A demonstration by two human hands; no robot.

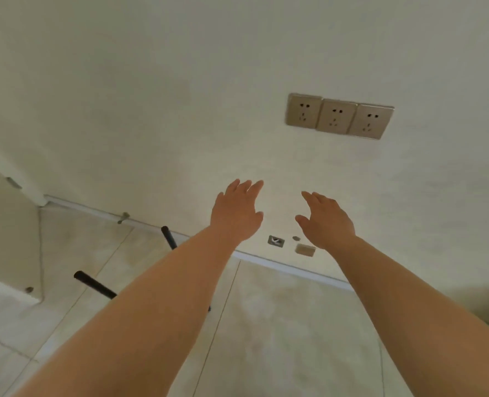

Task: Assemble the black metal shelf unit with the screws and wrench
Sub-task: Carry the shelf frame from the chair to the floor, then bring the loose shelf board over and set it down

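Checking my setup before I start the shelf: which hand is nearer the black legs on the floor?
Left. The left hand and its forearm pass right over the two black legs, which lie on that side. The right hand is off by the wall. Both hands are open and empty.

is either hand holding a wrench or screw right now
No, the left hand and right hand are both open and empty, fingers spread in front of the cream wall.

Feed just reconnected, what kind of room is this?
Probably a bare indoor room: plain pale wall with three wall sockets, tiled floor, white baseboard. Both hands are empty.
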